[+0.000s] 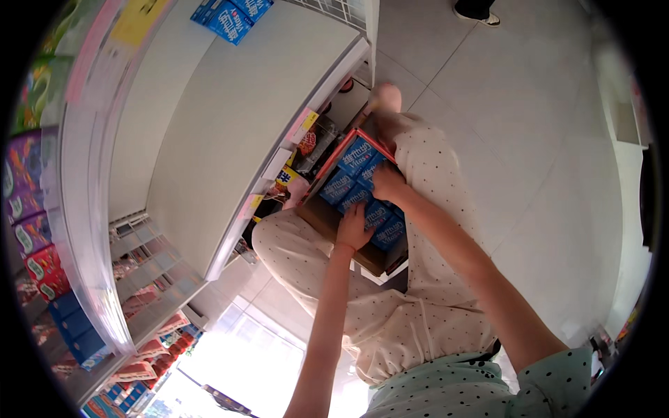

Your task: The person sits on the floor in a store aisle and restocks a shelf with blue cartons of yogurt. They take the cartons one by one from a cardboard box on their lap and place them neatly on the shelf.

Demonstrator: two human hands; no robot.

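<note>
An opened cardboard carton (pixel 319 213) with red edges stands between my knees, holding several blue Vitasoy drink packs (pixel 356 154) in rows. My left hand (pixel 355 228) lies over the packs at the carton's near side, its fingers touching their tops. On the carton's right side, my right hand (pixel 388 183) has its fingers bent down at a blue pack. The fingertips are partly hidden, so a firm grip on a pack cannot be made out with either hand.
Left of the carton runs a white shelf (pixel 245 115) with blue packs (pixel 230 21) at its far end. Price tags (pixel 302 125) line its front edge. Packaged food (pixel 313 141) sits beneath it. Another person's foot (pixel 483 15) is on the tiled floor (pixel 502 104).
</note>
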